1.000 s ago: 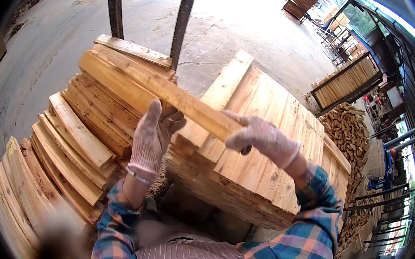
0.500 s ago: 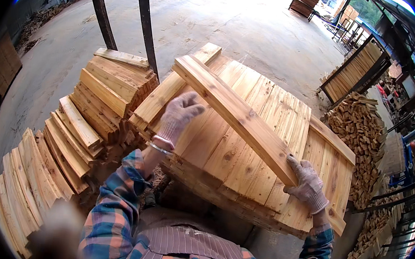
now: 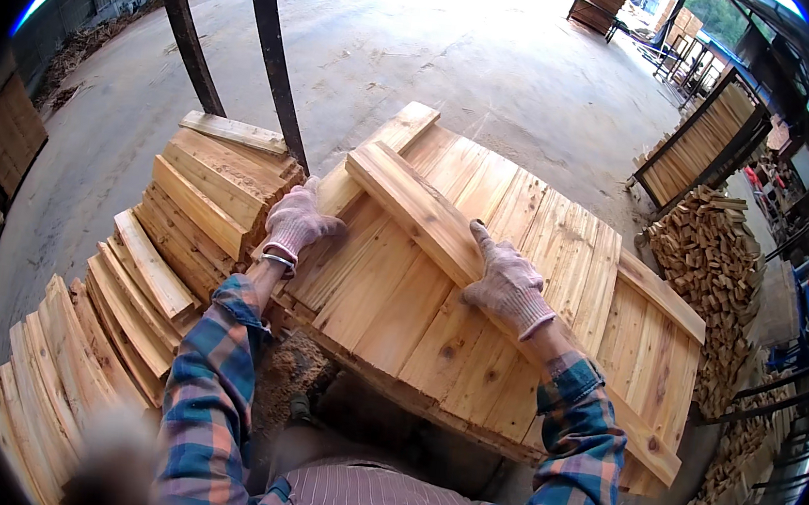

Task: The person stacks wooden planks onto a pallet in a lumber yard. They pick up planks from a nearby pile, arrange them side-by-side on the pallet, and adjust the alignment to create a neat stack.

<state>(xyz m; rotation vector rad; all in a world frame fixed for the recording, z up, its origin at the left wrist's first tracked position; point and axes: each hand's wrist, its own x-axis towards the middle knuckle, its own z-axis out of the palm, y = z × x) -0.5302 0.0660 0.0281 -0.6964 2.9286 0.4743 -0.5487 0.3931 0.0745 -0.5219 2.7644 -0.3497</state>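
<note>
A long wooden board (image 3: 419,202) lies slantwise across a stack of planks (image 3: 437,324) in front of me. My right hand (image 3: 511,280), in a pale work glove, grips this board near its middle, forefinger stretched along it; the hand and forearm hide part of its near side. At the stack's left end, my left hand (image 3: 298,223), also gloved, touches a crosswise edge board (image 3: 375,157). Its thumb points right, apart from the fingers, and it appears to hold nothing. Another crosswise board (image 3: 661,295) lies at the stack's right side.
Rows of stacked boards (image 3: 117,308) stand at my left. Two dark metal posts (image 3: 273,45) rise behind them. On the right are a large heap of short wood pieces (image 3: 705,272) and a rack filled with boards (image 3: 697,144). Concrete floor (image 3: 395,47) stretches beyond the stack.
The long board has come down flatter onto the planks. My right hand has shifted left from its near end toward its middle; my left hand has moved left to the stack's end.
</note>
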